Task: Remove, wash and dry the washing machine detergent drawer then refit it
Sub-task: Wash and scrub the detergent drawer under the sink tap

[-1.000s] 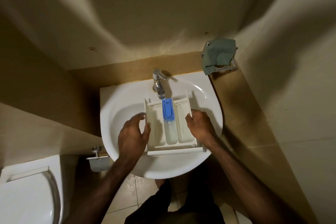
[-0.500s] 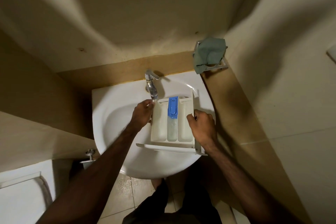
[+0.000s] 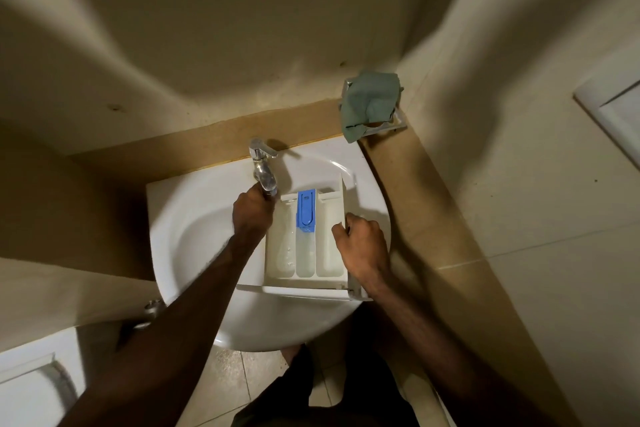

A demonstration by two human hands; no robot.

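A person's right hand (image 3: 363,246) grips the detergent drawer (image 3: 304,253) over the sink (image 3: 194,239); the left hand (image 3: 252,211) clasps the tap (image 3: 263,173) at ten o'clock.

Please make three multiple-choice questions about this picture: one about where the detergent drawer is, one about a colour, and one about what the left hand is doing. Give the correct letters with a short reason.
1. Where is the detergent drawer?
A. on the toilet
B. over the white sink
C. on the floor

2. What colour is the insert in the drawer's middle compartment?
A. red
B. blue
C. black

3. What is the left hand doing?
A. its grip is around the spout of the tap
B. holding the green cloth
C. hanging free

Answers:
1 B, the drawer lies across the basin, held at its side wall by the right hand.
2 B, the insert is plainly blue.
3 A, its fingers curl around the spout end; the cloth hangs untouched on the wall holder.
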